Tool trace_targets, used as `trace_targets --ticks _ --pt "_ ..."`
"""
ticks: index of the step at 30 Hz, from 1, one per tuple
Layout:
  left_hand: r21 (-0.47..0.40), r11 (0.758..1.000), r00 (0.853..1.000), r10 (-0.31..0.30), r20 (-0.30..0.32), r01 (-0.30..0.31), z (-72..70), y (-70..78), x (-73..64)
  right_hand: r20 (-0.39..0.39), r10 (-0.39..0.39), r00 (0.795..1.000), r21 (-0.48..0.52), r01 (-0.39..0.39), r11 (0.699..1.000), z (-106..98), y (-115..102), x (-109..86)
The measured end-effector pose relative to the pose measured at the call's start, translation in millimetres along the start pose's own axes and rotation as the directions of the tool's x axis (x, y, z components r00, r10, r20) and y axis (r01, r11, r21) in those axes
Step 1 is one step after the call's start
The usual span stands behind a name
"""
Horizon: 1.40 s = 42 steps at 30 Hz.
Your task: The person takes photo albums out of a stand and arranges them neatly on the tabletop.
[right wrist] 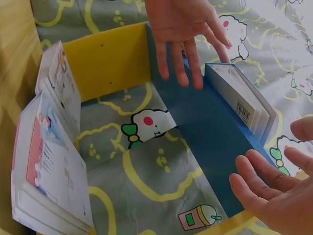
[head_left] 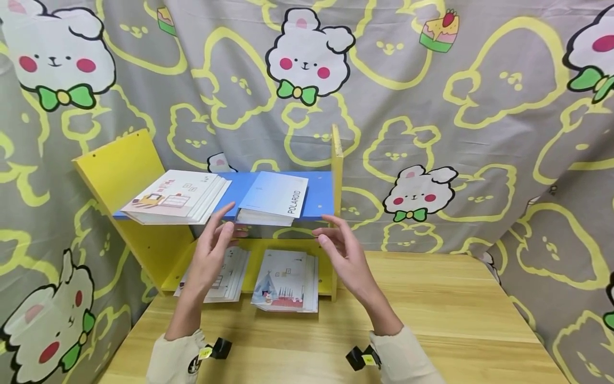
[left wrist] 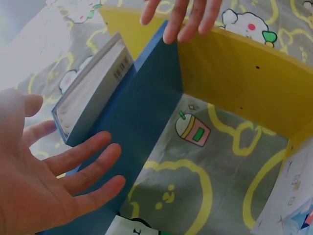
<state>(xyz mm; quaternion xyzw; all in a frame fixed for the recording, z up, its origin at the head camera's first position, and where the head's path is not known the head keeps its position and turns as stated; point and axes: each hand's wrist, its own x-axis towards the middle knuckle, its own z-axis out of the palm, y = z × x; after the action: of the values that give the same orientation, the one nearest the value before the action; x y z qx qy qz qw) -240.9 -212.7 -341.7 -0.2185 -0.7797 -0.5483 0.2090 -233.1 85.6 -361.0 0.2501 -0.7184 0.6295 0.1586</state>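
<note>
On the upper blue shelf (head_left: pixel 316 194) lies a pale blue album (head_left: pixel 273 194) marked POLAROID, its page edges facing me. My left hand (head_left: pixel 211 256) hovers by its left front corner, fingers extended and holding nothing. My right hand (head_left: pixel 345 256) is off its right side near the shelf's front edge, fingers spread with nothing in them. The left wrist view shows the album (left wrist: pixel 95 90) apart from the palm of the left hand (left wrist: pixel 58 181). From the right wrist, the right hand (right wrist: pixel 279 191) appears with loosely bent fingers beside the blue board (right wrist: pixel 195 132).
A white illustrated album (head_left: pixel 179 197) lies to the left on the same shelf, overhanging its front. Two more albums, one with a tent picture (head_left: pixel 285 282), rest on the yellow lower board (head_left: pixel 259 245). Yellow side panels (head_left: pixel 337 213) flank the rack, which stands on a wooden table (head_left: pixel 431 309).
</note>
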Motion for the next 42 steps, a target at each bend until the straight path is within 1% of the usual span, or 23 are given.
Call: trace_targets --ticks 4,7,12,18,22,24,31,36,39,42 --pt "-0.012 0.999 0.997 -0.032 0.074 0.033 -0.6 1.1 4.6 0.016 0.004 1.000 0.058 -0.005 0.998 6 1 6.3" --pt "-0.031 0.998 0.993 -0.057 0.103 0.060 -0.3 2.8 8.4 0.023 0.011 1.000 0.092 -0.013 0.996 9 1 10.1" --pt "-0.105 0.991 0.991 -0.076 0.115 0.088 0.5 4.3 14.3 0.014 0.034 0.999 0.127 -0.035 0.991 14 0 16.0" --pt "-0.175 0.979 0.989 -0.086 0.118 0.106 0.8 4.9 19.1 -0.001 0.082 0.997 0.218 -0.080 0.973 21 -2 25.7" --pt "-0.187 0.974 0.988 -0.106 0.115 0.126 1.7 5.9 22.3 0.006 0.111 0.994 0.255 -0.109 0.961 27 -3 30.4" --pt "-0.193 0.971 0.986 -0.119 0.116 0.140 2.6 6.4 23.4 0.014 0.112 0.994 0.275 -0.112 0.955 29 -3 31.6" --pt "-0.214 0.961 0.978 -0.145 0.151 0.176 3.7 7.4 27.2 0.038 0.118 0.992 0.337 -0.124 0.933 34 -5 36.1" --pt "-0.248 0.949 0.973 -0.155 0.172 0.195 3.3 3.4 32.6 0.044 0.145 0.988 0.398 -0.150 0.905 40 -7 40.6" --pt "-0.274 0.942 0.972 -0.145 0.186 0.192 3.6 1.0 35.1 0.047 0.163 0.986 0.435 -0.167 0.885 43 -8 42.4" --pt "-0.279 0.943 0.971 -0.131 0.198 0.184 4.3 0.2 36.4 0.043 0.180 0.983 0.465 -0.179 0.867 45 -9 43.0"
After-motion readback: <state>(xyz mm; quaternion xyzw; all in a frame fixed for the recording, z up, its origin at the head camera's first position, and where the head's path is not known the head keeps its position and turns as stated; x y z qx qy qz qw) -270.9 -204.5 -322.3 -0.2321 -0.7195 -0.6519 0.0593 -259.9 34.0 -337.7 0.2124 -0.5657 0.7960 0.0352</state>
